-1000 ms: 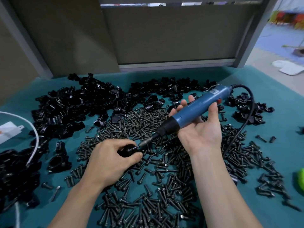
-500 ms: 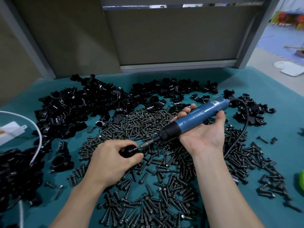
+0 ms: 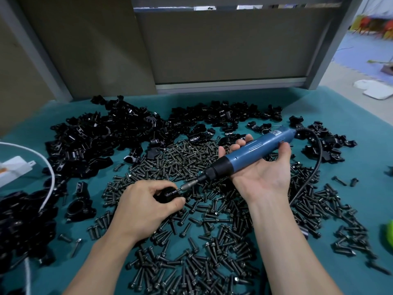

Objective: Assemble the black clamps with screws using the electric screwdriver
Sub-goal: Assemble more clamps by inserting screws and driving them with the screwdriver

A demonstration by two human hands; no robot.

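Two hands work above scattered screws (image 3: 212, 252) on the bench (image 3: 353, 109): left hand (image 3: 144, 207) pinches a clamp (image 3: 169, 195), right hand (image 3: 262, 174) wraps its grip around the screwdriver (image 3: 253, 151), bit touching the clamp.

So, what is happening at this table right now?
A person is assembling clamps. The left hand grips a small black clamp just above a wide pile of dark metal screws. The right hand holds the blue corded electric screwdriver, tilted down to the left, with its bit tip at the clamp. Whether it is turning cannot be told. Heaps of loose black clamps lie behind on the teal table cover.
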